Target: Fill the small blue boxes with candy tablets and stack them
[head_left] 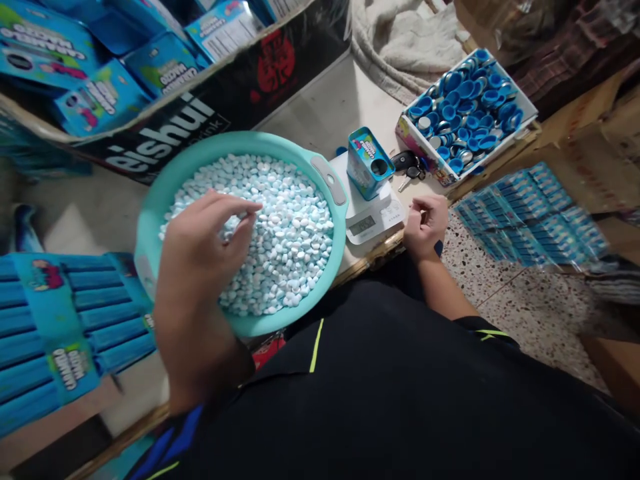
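Note:
My left hand (200, 240) hovers over a turquoise basin (240, 327) full of small white and pale blue candies (295, 240). Its thumb and forefinger come together in a pinch; whatever is between them is hidden. My right hand (427, 223) is curled closed at the table's front edge, beside a white digital scale (380, 217), and its contents cannot be made out. On the scale stands an upright blue printed tin (365, 160) with a dark round opening in its top.
A black carton (225, 93) of blue boxes stands behind the basin. Blue packs (65, 327) lie at the left. A white box (465, 177) of blue caps (460, 107) sits at the right, near car keys (407, 163). Wrapped blue packs (535, 213) are lower right.

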A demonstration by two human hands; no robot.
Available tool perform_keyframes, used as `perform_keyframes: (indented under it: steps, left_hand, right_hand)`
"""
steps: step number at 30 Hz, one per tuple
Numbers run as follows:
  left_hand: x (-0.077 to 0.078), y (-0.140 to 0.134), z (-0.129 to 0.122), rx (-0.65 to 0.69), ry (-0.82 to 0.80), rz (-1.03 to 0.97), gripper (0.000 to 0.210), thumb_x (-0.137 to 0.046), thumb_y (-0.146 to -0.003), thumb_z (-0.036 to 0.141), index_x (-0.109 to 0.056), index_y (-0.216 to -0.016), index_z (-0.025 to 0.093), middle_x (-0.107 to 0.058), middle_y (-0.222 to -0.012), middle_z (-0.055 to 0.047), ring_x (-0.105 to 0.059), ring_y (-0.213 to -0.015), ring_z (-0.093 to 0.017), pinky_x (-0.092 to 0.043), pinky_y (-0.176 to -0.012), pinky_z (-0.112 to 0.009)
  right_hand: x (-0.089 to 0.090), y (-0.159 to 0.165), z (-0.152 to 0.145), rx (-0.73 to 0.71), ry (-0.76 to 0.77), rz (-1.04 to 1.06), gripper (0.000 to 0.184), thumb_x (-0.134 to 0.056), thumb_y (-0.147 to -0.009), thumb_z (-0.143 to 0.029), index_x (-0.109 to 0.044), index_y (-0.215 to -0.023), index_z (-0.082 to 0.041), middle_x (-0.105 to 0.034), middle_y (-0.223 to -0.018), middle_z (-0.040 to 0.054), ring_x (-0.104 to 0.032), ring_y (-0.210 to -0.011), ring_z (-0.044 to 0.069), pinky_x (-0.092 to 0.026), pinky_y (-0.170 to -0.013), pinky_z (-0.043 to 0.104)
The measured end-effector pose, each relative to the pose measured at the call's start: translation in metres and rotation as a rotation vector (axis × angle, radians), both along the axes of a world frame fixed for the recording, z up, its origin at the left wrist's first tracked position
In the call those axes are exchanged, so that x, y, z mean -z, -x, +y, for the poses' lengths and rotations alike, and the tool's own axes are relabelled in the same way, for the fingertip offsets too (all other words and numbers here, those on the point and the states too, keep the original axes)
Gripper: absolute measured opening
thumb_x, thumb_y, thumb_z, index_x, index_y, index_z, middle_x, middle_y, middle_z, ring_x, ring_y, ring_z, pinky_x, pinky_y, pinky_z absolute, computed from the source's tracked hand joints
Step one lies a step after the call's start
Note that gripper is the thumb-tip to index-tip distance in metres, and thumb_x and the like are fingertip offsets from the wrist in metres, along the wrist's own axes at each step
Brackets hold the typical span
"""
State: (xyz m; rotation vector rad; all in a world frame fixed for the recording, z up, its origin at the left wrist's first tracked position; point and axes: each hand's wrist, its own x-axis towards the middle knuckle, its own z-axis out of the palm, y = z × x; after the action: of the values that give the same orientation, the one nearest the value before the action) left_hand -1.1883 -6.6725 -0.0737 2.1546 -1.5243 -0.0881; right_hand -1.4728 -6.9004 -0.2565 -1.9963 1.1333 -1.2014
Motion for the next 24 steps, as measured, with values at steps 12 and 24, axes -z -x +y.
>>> perform_keyframes:
  steps: [12, 24]
  left_hand:
    - [0.005, 0.005, -0.002, 0.09, 0.023, 0.072, 0.036, -0.066, -0.101, 0.049, -0.08, -0.109, 0.017, -0.08, -0.104, -0.006, -0.074, -0.098, -0.022, -0.058, -0.095, -0.04]
    - [0.003, 0.015, -0.005, -0.015, -0.164, 0.109, 0.042, -0.072, -0.09, 0.04, -0.078, -0.121, 0.012, -0.067, -0.116, -0.009, -0.067, -0.116, -0.03, -0.052, -0.107, -0.053]
  right_hand:
    - [-0.005, 0.003, -0.002, 0.01, 0.114, 0.045, 0.019, -0.046, -0.095, -0.034, -0.063, -0.099, -0.027, -0.062, -0.096, 0.0093, -0.067, -0.093, 0.027, -0.06, -0.085, 0.051]
    - [-0.031, -0.002, -0.001, -0.134, -0.034, 0.074, 0.034, -0.053, -0.095, -0.041, -0.059, -0.125, -0.027, -0.06, -0.121, 0.0139, -0.068, -0.108, 0.029, -0.062, -0.091, 0.052]
